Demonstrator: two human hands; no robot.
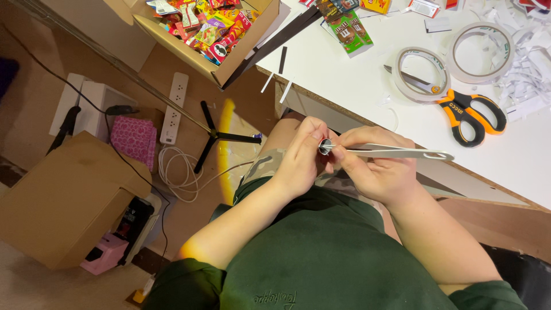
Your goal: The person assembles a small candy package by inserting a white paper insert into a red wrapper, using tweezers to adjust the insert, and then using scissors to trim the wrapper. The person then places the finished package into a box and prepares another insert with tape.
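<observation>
A small dark roll of paper (pixel 325 147) is pinched between the fingertips of the left hand (pixel 301 161) at the centre of the view, above the lap. The tips of metal tweezers (pixel 396 152) are pressed onto that roll, and the tweezers are clasped in the right hand (pixel 379 169), with the handle end pointing toward 3 o'clock. Both hands are closed and held together, touching at the fingers. The edge of a white table (pixel 356 86) is seen just beyond the hands, toward 1 o'clock. On it, orange-handled scissors (pixel 468 115) are laid beside two rolls of clear tape (pixel 423 73), and paper scraps (pixel 531 80) are heaped at 2 o'clock. A cardboard box of colourful wrappers (pixel 212 34) is placed at 11 o'clock, and a white power strip (pixel 174 106) lies on the floor at 9 o'clock.
</observation>
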